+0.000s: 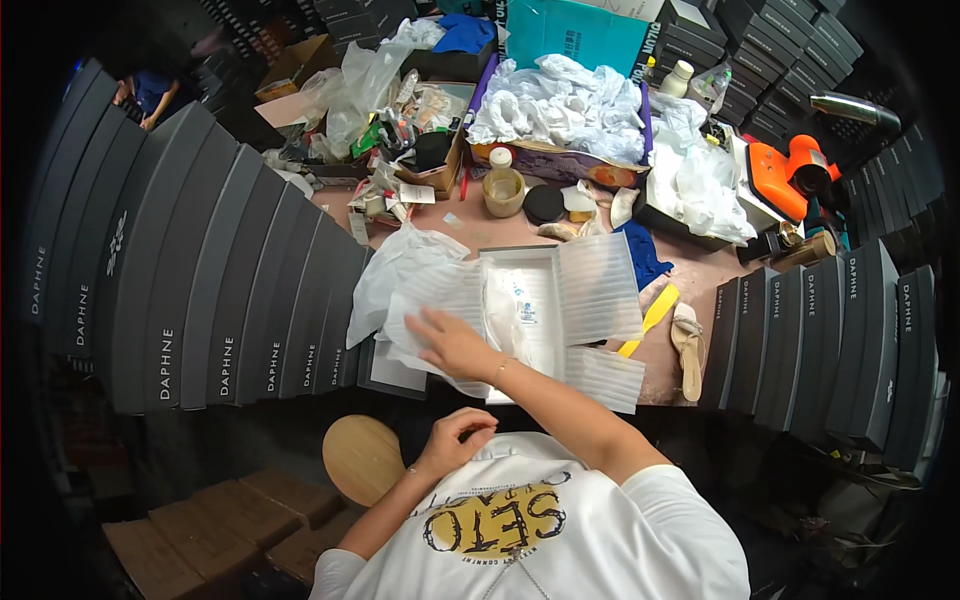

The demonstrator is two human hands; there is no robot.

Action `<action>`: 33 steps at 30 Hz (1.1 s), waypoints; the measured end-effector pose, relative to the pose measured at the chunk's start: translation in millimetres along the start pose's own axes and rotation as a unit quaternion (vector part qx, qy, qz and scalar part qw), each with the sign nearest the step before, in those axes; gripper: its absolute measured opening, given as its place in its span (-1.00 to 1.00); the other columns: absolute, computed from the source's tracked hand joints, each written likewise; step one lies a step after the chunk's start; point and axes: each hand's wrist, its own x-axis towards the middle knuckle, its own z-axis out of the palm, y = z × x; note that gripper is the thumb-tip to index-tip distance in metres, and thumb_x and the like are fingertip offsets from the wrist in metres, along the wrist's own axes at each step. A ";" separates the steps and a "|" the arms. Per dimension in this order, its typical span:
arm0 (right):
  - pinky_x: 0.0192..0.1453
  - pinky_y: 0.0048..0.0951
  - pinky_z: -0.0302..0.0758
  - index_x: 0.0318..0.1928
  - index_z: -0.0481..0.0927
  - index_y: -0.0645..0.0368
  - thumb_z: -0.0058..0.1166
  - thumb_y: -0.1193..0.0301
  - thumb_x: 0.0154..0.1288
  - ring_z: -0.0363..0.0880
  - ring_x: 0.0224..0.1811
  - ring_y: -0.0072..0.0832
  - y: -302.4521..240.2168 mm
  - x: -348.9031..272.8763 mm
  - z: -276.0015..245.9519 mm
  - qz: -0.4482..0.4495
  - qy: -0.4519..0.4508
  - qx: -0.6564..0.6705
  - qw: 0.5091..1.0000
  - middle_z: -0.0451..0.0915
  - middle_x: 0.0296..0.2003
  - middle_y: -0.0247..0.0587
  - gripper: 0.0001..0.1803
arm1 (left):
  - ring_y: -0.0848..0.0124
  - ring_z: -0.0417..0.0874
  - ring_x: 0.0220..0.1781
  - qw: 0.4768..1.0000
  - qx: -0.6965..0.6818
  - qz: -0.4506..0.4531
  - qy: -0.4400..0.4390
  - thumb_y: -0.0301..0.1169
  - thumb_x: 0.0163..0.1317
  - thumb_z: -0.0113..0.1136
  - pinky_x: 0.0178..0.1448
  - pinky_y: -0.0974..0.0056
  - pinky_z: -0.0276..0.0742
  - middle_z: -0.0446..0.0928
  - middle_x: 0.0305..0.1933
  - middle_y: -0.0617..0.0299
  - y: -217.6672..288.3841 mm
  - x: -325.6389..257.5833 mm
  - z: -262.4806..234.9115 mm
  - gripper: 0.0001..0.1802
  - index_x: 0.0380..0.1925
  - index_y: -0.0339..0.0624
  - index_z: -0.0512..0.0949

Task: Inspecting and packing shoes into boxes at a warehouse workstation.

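An open shoebox [538, 275] with a white inside sits on the pinkish worktable in front of me. White tissue [505, 322] and a small packet with blue print [526, 311] lie in it. My right hand [452, 344] reaches across to the left, fingers spread over a translucent foam sheet [440, 298] at the box's left side. More foam sheets [598, 285] hang over its right side. Crumpled white tissue paper [385, 275] is bunched on the left. Close to my shirt, my left hand [456, 440] is loosely curled, with nothing visible in it.
Rows of dark shoeboxes [190, 260] flank me on the left and right [810, 335]. A single sandal [688, 352] and a yellow strip [655, 312] lie right of the box. Behind stand a jar [502, 190], a carton of crumpled paper [560, 110] and an orange tool [780, 178].
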 end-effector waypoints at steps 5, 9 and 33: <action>0.20 -0.16 0.37 0.06 0.49 0.26 0.06 0.40 0.21 0.40 0.12 0.05 40.7 -22.9 27.6 0.018 -0.029 0.139 0.990 0.46 0.06 0.14 -0.60 | 0.22 0.52 0.07 0.957 0.062 0.092 0.267 -0.35 0.32 0.08 0.14 0.21 0.42 0.48 0.03 0.02 12.2 71.4 -10.7 -0.67 0.01 -0.32 0.47; 0.22 -0.18 0.39 0.10 0.44 0.33 0.12 0.46 0.19 0.42 0.14 0.05 20.6 -82.2 -55.8 0.177 0.149 0.046 0.972 0.48 0.05 0.18 -0.55 | 0.23 0.51 0.11 0.947 -0.010 -0.064 0.315 -0.15 0.42 -0.09 0.16 0.21 0.41 0.42 0.18 0.04 -100.7 114.8 -17.8 -0.51 0.16 -0.31 0.36; -0.21 -0.38 0.45 -0.30 0.61 0.33 0.23 0.28 0.19 0.58 -0.31 -0.22 -9.1 -107.8 -144.8 0.167 0.188 0.144 0.957 0.62 -0.33 0.03 -0.70 | 0.15 0.50 0.16 0.831 -0.488 -0.034 0.264 -0.15 0.22 -0.01 0.25 0.05 0.40 0.50 0.10 0.11 42.8 109.5 -52.7 -0.51 0.10 -0.13 0.44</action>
